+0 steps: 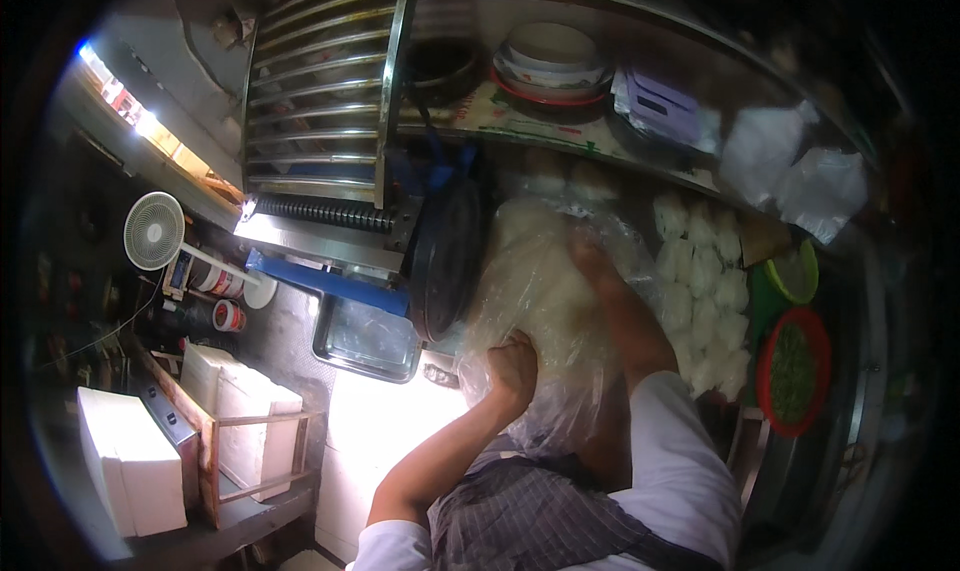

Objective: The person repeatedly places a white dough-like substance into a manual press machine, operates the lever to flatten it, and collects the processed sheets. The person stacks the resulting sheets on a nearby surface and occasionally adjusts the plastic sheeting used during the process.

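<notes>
A large clear plastic bag (551, 301) filled with pale, whitish food lies before me, reaching down to my dark striped apron. My left hand (513, 365) is closed in a fist on the near left part of the bag, gripping its plastic. At the far right side of the bag is my right hand (590, 256), its fingers partly hidden by shiny plastic; whether they grip cannot be told. Rows of white noodle-like bundles (697, 293) lie just right of my right forearm.
Left of the bag stands a dark round pan or lid (448, 260), beside a metal tray (367, 327). To the right are a red basket of chopped greens (793, 372) and a yellow-green bowl (795, 271). Stacked bowls (551, 57) rest on the shelf beyond, below a metal rack (322, 91).
</notes>
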Tool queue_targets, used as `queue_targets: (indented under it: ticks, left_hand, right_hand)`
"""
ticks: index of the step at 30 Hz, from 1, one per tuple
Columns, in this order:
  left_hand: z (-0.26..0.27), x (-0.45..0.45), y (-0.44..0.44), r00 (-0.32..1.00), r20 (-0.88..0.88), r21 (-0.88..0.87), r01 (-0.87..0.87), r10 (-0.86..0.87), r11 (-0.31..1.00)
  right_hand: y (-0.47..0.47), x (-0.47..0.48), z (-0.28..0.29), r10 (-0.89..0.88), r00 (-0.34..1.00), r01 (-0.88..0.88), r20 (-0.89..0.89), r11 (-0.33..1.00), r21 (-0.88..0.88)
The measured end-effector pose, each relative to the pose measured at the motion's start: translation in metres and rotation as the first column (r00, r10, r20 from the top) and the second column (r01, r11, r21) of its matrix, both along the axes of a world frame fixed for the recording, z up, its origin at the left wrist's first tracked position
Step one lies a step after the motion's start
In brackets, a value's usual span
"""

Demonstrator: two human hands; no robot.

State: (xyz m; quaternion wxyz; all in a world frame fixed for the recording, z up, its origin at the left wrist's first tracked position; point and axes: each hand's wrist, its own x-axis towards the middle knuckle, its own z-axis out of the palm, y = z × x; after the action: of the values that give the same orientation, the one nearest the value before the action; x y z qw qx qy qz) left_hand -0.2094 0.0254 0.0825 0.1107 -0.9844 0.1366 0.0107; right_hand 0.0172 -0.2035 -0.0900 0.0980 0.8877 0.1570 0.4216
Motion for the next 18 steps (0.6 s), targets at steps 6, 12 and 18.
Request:
queue_targets:
  ticks: [6, 12, 18]
  left_hand:
    - [-0.012, 0.011, -0.003, 1.000, 0.015, -0.218, 0.013, -0.010, 0.976]
    - [-0.002, 0.026, -0.011, 0.978, -0.114, -0.583, 0.078, -0.176, 0.809]
    - [-0.014, 0.033, -0.015, 0.967, -0.054, -0.810, 0.104, -0.250, 0.577]
  right_hand:
    - [-0.003, 0.009, 0.005, -0.104, 0.980, 0.098, -0.172, 0.994, -0.042]
    - [0.013, 0.002, 0.045, -0.026, 0.837, 0.246, -0.547, 0.910, 0.334]
    - [0.001, -0.006, 0.050, 0.149, 0.982, -0.124, -0.117, 0.973, 0.196]
